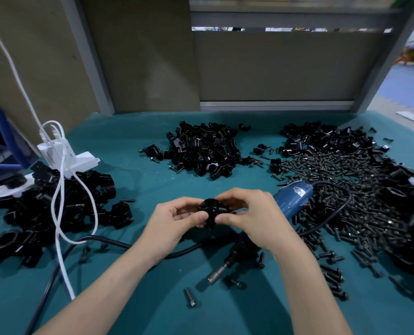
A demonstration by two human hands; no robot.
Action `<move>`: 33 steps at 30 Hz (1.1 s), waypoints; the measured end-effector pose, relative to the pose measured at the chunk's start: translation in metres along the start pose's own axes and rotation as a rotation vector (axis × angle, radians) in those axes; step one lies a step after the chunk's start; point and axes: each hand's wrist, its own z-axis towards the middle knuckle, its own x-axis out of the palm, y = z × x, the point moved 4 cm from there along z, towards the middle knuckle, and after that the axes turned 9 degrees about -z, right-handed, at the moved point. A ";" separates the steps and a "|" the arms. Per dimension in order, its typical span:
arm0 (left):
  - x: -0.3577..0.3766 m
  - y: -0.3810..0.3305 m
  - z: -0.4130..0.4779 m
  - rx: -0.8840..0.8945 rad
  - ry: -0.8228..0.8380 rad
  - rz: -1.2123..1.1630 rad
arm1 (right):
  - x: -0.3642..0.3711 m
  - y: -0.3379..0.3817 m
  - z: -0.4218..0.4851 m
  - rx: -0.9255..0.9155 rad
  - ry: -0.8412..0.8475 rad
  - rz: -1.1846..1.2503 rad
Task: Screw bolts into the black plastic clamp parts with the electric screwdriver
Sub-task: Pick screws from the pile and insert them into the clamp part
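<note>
While the electric screwdriver point(290, 199) lies unheld on the bench point(128, 286), both hands are busy with a single black clamp part point(210, 210), held just above the cloth near the middle of the bench. The left hand point(174, 218) pinches it from its side and the right hand point(247, 213) from the other. Each grip is narrow, thumb and fingertips closed on the plastic. Whether a bolt already sits in the part cannot be told, since the fingers hide its holes.

This looks like the preparing step: the part is being turned or its halves lined up by hand, with driving not yet begun. The screwdriver's blue body lies just right of the hands. Its shaft passes under the right wrist and its metal socket tip points toward the near edge.

The next move likely calls for one hand to keep the part steady while the other frees itself for a bolt. The big heap of bolts point(346, 189) spreads toward the right edge, and a few loose bolts point(191, 297) lie nearer, by the near edge. After that the free hand would need to lift the screwdriver and seat its tip squarely on the bolt head.

More clamp parts point(201, 151) are piled toward the far edge, and another dark pile point(63, 201) sits by the left edge under a white cable point(58, 189).
</note>
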 end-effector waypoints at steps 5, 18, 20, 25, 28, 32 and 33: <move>0.001 0.003 0.000 -0.034 0.022 0.019 | 0.001 -0.001 0.000 0.021 0.000 -0.031; 0.002 0.001 -0.001 -0.021 0.002 0.066 | 0.001 -0.006 0.001 0.027 0.021 0.012; 0.002 0.001 -0.001 -0.020 -0.001 0.075 | 0.000 -0.005 0.000 0.021 0.036 0.012; 0.002 0.003 -0.001 -0.011 -0.012 0.114 | -0.035 -0.009 0.009 0.027 0.039 0.016; 0.001 0.003 0.001 -0.036 -0.011 0.106 | -0.091 -0.038 0.038 0.173 -0.251 -0.063; 0.001 0.006 0.002 -0.046 -0.003 0.079 | -0.129 -0.089 0.069 0.385 -0.330 -0.478; 0.001 0.006 0.002 -0.050 -0.007 0.067 | -0.130 -0.097 0.076 0.395 -0.314 -0.516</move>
